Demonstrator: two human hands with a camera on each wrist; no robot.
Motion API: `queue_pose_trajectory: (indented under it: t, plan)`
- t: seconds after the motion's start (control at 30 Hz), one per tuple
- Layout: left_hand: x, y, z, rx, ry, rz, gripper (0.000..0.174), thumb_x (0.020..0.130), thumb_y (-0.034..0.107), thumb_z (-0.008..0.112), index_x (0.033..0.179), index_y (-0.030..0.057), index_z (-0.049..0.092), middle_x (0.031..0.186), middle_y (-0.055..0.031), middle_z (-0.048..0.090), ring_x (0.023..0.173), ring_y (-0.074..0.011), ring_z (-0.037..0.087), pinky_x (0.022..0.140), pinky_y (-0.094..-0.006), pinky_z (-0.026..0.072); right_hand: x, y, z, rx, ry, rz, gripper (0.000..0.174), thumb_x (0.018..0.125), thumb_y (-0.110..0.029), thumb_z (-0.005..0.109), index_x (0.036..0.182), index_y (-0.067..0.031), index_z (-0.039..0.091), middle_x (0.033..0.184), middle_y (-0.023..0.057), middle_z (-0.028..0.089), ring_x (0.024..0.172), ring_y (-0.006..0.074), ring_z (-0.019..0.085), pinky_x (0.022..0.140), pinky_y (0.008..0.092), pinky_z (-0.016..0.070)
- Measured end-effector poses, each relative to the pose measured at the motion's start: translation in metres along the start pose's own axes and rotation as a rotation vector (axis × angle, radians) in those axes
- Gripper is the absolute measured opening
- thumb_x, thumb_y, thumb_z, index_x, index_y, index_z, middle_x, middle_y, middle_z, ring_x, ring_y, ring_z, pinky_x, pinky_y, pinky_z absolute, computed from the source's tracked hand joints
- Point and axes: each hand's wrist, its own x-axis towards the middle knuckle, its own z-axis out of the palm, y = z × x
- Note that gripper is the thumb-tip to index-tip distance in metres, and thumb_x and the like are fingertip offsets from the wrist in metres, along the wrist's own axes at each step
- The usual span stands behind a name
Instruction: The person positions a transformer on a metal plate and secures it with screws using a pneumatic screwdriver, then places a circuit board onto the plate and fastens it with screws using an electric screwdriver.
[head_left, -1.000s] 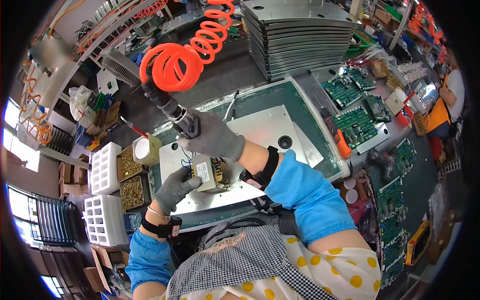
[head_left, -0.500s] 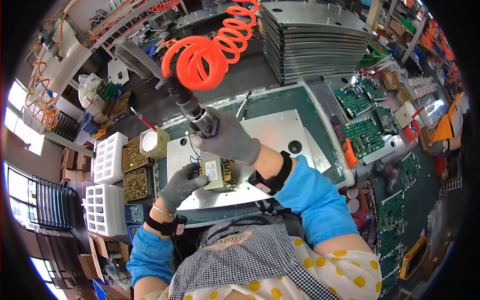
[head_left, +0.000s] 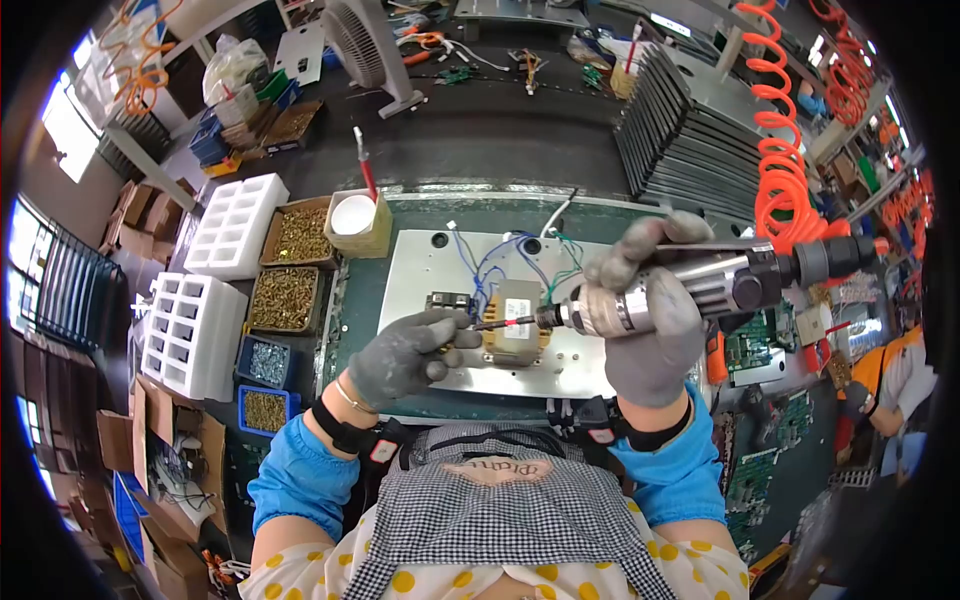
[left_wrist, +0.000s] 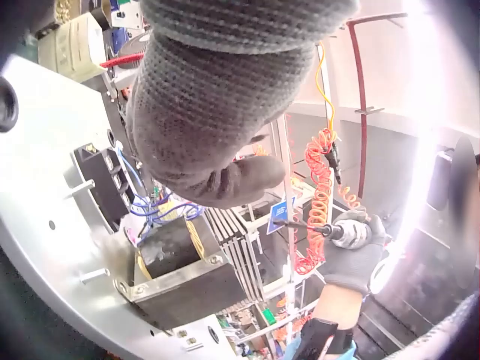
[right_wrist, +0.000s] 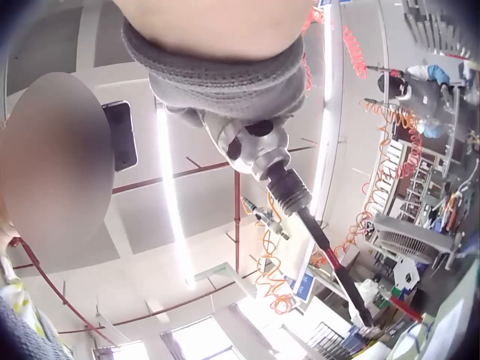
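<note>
Green counter (head_left: 358,300) carries a metal plate (head_left: 407,290) with a transformer (head_left: 516,322) on it in the head view. Right hand (head_left: 650,330) holds a driver (head_left: 715,282), fingers curled round its body; left hand (head_left: 405,355) is just beside the transformer, fingers bent near the bit (head_left: 505,323), though whether they pinch anything I cannot tell.

Left wrist view alone shows studs (left_wrist: 94,275) standing from the plate up close, with the transformer below the bent fingers.

Right wrist view adds ceiling lights (right_wrist: 172,195) and the bit's red band (right_wrist: 332,257); no transformer is distinguishable beside the right hand
</note>
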Motion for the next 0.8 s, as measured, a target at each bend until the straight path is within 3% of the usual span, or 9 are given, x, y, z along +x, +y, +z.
queue_pose_trajectory:
  t: [0.03, 0.07, 0.2, 0.33, 0.4, 0.47, 0.57, 0.6, 0.8]
  plan:
    - [-0.002, 0.002, 0.003, -0.005, -0.022, -0.021, 0.038, 0.100, 0.024, 0.053, 0.127, -0.0038, 0.048, 0.106, -0.0081, 0.061, 0.076, -0.0070, 0.056, 0.053, -0.0142, 0.0424, 0.000, 0.003, 0.004, 0.014, -0.020, -0.038, 0.046, 0.082, 0.006, 0.055, 0.124, -0.0129, 0.053, 0.108, 0.0079, 0.063, 0.086, 0.0179, 0.062, 0.068, 0.0316, 0.0544]
    - [-0.004, 0.004, 0.007, 0.012, 0.006, -0.024, 0.041, 0.099, 0.034, 0.054, 0.120, -0.0021, 0.051, 0.095, -0.0046, 0.060, 0.068, -0.0055, 0.052, 0.050, -0.0146, 0.0395, -0.001, 0.006, 0.010, 0.019, -0.012, -0.037, 0.047, 0.082, 0.006, 0.055, 0.125, -0.0130, 0.052, 0.110, 0.0082, 0.063, 0.086, 0.0179, 0.062, 0.067, 0.0317, 0.0542]
    - [-0.001, 0.002, -0.016, 0.006, -0.106, -0.010, 0.038, 0.099, 0.043, 0.052, 0.104, 0.0044, 0.053, 0.077, -0.0001, 0.056, 0.053, -0.0025, 0.043, 0.046, -0.0147, 0.0372, -0.009, 0.018, 0.029, -0.004, -0.028, -0.001, 0.049, 0.083, 0.005, 0.056, 0.128, -0.0134, 0.051, 0.111, 0.0111, 0.064, 0.085, 0.0170, 0.061, 0.063, 0.0319, 0.0537]
    - [-0.002, 0.005, -0.021, 0.043, -0.121, -0.009, 0.047, 0.094, 0.053, 0.055, 0.094, 0.0063, 0.055, 0.069, 0.0037, 0.051, 0.051, -0.0022, 0.038, 0.044, -0.0146, 0.0309, -0.015, 0.033, 0.050, -0.254, -0.006, -0.032, 0.042, 0.082, -0.012, 0.055, 0.124, -0.0117, 0.050, 0.104, 0.0058, 0.059, 0.082, 0.0160, 0.059, 0.075, 0.0374, 0.0515]
    - [0.000, 0.005, -0.029, 0.071, -0.153, -0.007, 0.047, 0.094, 0.054, 0.055, 0.091, 0.0070, 0.055, 0.068, 0.0039, 0.050, 0.050, -0.0020, 0.037, 0.043, -0.0149, 0.0301, -0.017, 0.039, 0.056, -0.297, 0.022, -0.047, 0.042, 0.082, -0.013, 0.056, 0.124, -0.0117, 0.051, 0.104, 0.0057, 0.059, 0.082, 0.0160, 0.059, 0.076, 0.0373, 0.0513]
    - [-0.001, 0.009, -0.027, 0.110, -0.133, 0.067, 0.048, 0.095, 0.053, 0.055, 0.093, 0.0056, 0.056, 0.068, 0.0033, 0.051, 0.049, -0.0018, 0.037, 0.042, -0.0148, 0.0303, -0.018, 0.045, 0.066, -0.305, 0.081, -0.053, 0.043, 0.082, -0.014, 0.057, 0.124, -0.0117, 0.051, 0.105, 0.0056, 0.059, 0.083, 0.0161, 0.058, 0.077, 0.0367, 0.0504]
    - [0.007, 0.013, -0.028, 0.120, -0.124, 0.128, 0.045, 0.095, 0.048, 0.056, 0.098, 0.0027, 0.058, 0.071, 0.0007, 0.056, 0.048, -0.0021, 0.040, 0.042, -0.0146, 0.0325, -0.017, 0.043, 0.066, -0.201, 0.096, -0.034, 0.044, 0.085, 0.000, 0.057, 0.126, -0.0128, 0.050, 0.113, 0.0092, 0.062, 0.089, 0.0172, 0.061, 0.080, 0.0382, 0.0518]
    - [0.009, 0.014, -0.029, 0.117, -0.124, 0.140, 0.044, 0.096, 0.045, 0.057, 0.100, 0.0015, 0.058, 0.073, -0.0005, 0.059, 0.048, -0.0022, 0.042, 0.042, -0.0145, 0.0336, -0.015, 0.042, 0.076, -0.249, 0.226, -0.062, 0.039, 0.085, -0.002, 0.055, 0.123, -0.0122, 0.050, 0.109, 0.0076, 0.060, 0.087, 0.0162, 0.060, 0.078, 0.0376, 0.0514]
    - [0.017, 0.024, -0.026, 0.141, -0.135, 0.220, 0.039, 0.094, 0.033, 0.063, 0.106, -0.0030, 0.059, 0.090, -0.0093, 0.068, 0.054, -0.0037, 0.051, 0.045, -0.0139, 0.0419, -0.002, 0.043, 0.066, -0.271, 0.414, -0.117, 0.034, 0.086, -0.007, 0.056, 0.119, -0.0116, 0.051, 0.105, 0.0066, 0.059, 0.083, 0.0147, 0.057, 0.079, 0.0346, 0.0485]
